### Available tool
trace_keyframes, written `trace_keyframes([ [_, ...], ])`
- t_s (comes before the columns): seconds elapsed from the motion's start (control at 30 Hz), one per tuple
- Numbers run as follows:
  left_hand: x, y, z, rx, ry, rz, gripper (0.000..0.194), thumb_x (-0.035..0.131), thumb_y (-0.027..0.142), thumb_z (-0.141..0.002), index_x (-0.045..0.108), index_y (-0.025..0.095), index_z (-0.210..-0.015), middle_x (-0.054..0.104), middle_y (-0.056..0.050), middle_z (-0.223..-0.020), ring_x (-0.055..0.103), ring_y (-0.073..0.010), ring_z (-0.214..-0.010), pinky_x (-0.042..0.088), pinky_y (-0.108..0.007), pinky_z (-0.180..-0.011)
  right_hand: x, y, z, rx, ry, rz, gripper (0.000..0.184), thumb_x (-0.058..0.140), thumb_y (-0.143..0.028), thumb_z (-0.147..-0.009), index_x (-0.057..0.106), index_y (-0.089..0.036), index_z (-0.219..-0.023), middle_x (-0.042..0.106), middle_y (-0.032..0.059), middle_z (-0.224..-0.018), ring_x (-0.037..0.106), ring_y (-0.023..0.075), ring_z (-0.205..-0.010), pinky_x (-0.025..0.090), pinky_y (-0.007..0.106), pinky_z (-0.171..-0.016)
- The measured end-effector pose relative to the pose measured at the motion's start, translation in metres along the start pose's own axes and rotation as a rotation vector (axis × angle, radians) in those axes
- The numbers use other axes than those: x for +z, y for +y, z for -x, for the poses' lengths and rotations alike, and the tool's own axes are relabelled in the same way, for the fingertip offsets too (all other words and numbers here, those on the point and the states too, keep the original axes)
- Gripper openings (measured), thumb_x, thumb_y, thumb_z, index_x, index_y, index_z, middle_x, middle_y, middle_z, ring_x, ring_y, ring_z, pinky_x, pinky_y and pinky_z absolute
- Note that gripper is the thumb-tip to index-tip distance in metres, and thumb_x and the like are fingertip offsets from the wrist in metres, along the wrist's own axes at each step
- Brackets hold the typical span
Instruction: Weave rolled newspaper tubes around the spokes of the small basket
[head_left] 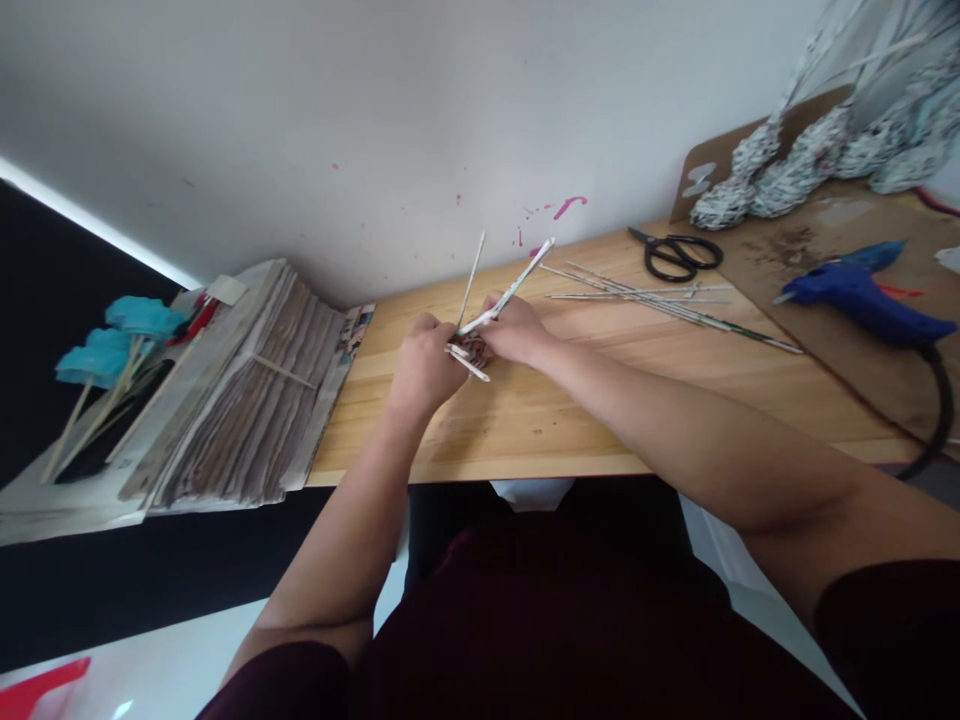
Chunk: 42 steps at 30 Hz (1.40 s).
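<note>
Over the wooden table, my left hand (429, 362) is closed around a small woven paper piece (475, 352), much of it hidden by my fingers. Rolled paper sticks jut from this piece: a thin one points up, and a short one (472, 364) sticks out toward me. My right hand (514, 328) is closed at the other side, its fingers on a thicker white rolled paper stick (523, 277) that slants up to the right. To the right of my hands lie several loose rolled paper sticks (660, 304) in a crossed bunch.
Black-handled scissors (675, 256) lie near the wall. On a brown board (817, 330) at the right rests a blue glue gun (862, 296) with its cable. Woven paper forms (802, 165) stand behind it. Stacked newspapers (240, 410) and blue paper flowers (124, 335) are at the left.
</note>
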<state>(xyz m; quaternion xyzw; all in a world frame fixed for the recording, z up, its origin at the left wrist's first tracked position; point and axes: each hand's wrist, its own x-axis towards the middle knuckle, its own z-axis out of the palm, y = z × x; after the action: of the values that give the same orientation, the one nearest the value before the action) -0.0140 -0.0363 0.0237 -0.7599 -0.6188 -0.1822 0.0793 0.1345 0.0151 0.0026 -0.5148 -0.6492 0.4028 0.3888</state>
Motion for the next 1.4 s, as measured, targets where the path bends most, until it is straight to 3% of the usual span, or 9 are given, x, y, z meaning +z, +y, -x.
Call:
trace_keyframes([
  [0.13, -0.007, -0.019, -0.004, 0.065, -0.054, 0.238, 0.018, 0.059, 0.020, -0.083, 0.077, 0.016, -0.086, 0.073, -0.009, -0.088, 0.069, -0.0218, -0.085, 0.053, -0.031, -0.078, -0.004, -0.003, 0.000, 0.012, -0.039, -0.021, 0.016, 0.060, -0.018, -0.084, 0.052, -0.022, -0.070, 0.060, -0.0036, -0.057, 0.062, 0.0153, -0.061, 0.043, 0.025, -0.059],
  [0.3, -0.001, -0.028, -0.010, -0.136, -0.098, 0.590, 0.026, 0.068, 0.022, -0.076, 0.076, 0.017, -0.100, 0.077, -0.004, -0.085, 0.069, -0.0186, -0.075, 0.054, -0.029, -0.073, -0.005, -0.004, 0.002, -0.026, -0.078, -0.071, 0.014, 0.059, -0.025, -0.090, 0.059, -0.021, -0.076, 0.065, -0.0021, -0.060, 0.064, 0.0154, -0.058, 0.045, 0.025, -0.060],
  [0.43, 0.001, -0.023, -0.016, -0.146, -0.140, 0.538, 0.013, 0.071, 0.020, -0.073, 0.075, 0.017, -0.085, 0.075, -0.003, -0.079, 0.067, -0.0192, -0.073, 0.053, -0.031, -0.074, -0.006, -0.004, 0.001, -0.141, -0.075, 0.036, 0.021, 0.062, -0.031, -0.092, 0.066, -0.018, -0.075, 0.067, 0.0014, -0.065, 0.067, 0.0177, -0.072, 0.047, 0.026, -0.068],
  [0.57, -0.001, -0.022, -0.013, -0.039, -0.054, 0.465, 0.007, 0.069, 0.020, -0.075, 0.074, 0.018, -0.080, 0.074, -0.004, -0.082, 0.068, -0.0203, -0.080, 0.054, -0.032, -0.078, -0.007, -0.001, -0.003, -0.167, -0.141, 0.016, 0.016, 0.061, -0.022, -0.088, 0.071, -0.017, -0.077, 0.068, 0.0018, -0.069, 0.066, 0.0168, -0.071, 0.047, 0.027, -0.069],
  [0.67, 0.003, -0.025, -0.008, -0.056, -0.020, 0.601, 0.013, 0.066, 0.021, -0.079, 0.075, 0.017, -0.088, 0.074, -0.006, -0.087, 0.068, -0.0185, -0.078, 0.056, -0.031, -0.075, -0.008, 0.001, -0.006, -0.143, -0.194, -0.051, 0.012, 0.064, -0.012, -0.078, 0.073, -0.017, -0.084, 0.070, 0.0001, -0.071, 0.064, 0.0148, -0.069, 0.048, 0.027, -0.070],
  [0.83, 0.012, -0.028, -0.005, -0.160, 0.012, 0.774, 0.034, 0.065, 0.018, -0.079, 0.066, 0.018, -0.113, 0.071, -0.003, -0.083, 0.066, -0.0152, -0.068, 0.055, -0.026, -0.063, -0.003, 0.006, -0.006, -0.103, -0.173, -0.135, 0.005, 0.070, -0.019, -0.075, 0.067, -0.018, -0.078, 0.064, -0.0024, -0.067, 0.059, 0.0132, -0.066, 0.045, 0.025, -0.064],
  [1.0, 0.012, -0.021, -0.008, -0.216, 0.001, 0.886, 0.034, 0.062, 0.018, -0.079, 0.063, 0.018, -0.114, 0.068, -0.001, -0.079, 0.063, -0.0130, -0.061, 0.053, -0.023, -0.056, 0.008, 0.008, -0.007, 0.033, -0.148, -0.332, 0.010, 0.063, -0.012, -0.069, 0.060, -0.020, -0.073, 0.056, -0.0059, -0.059, 0.051, 0.0116, -0.058, 0.039, 0.023, -0.054],
  [1.13, 0.009, -0.020, -0.009, -0.138, 0.000, 0.871, 0.037, 0.059, 0.016, -0.078, 0.066, 0.016, -0.114, 0.069, -0.002, -0.083, 0.063, -0.0127, -0.067, 0.053, -0.024, -0.063, 0.006, 0.001, -0.003, 0.162, -0.203, -0.421, 0.012, 0.064, -0.014, -0.067, 0.058, -0.021, -0.074, 0.055, -0.0058, -0.057, 0.047, 0.0111, -0.052, 0.033, 0.022, -0.048],
  [1.4, 0.012, -0.019, -0.009, -0.184, 0.017, 0.976, 0.038, 0.059, 0.016, -0.076, 0.066, 0.014, -0.113, 0.073, -0.004, -0.089, 0.064, -0.0128, -0.074, 0.052, -0.024, -0.070, 0.008, -0.005, 0.000, 0.196, -0.187, -0.470, 0.020, 0.066, -0.011, -0.060, 0.054, -0.021, -0.073, 0.053, -0.0076, -0.059, 0.045, 0.0098, -0.053, 0.028, 0.022, -0.047],
])
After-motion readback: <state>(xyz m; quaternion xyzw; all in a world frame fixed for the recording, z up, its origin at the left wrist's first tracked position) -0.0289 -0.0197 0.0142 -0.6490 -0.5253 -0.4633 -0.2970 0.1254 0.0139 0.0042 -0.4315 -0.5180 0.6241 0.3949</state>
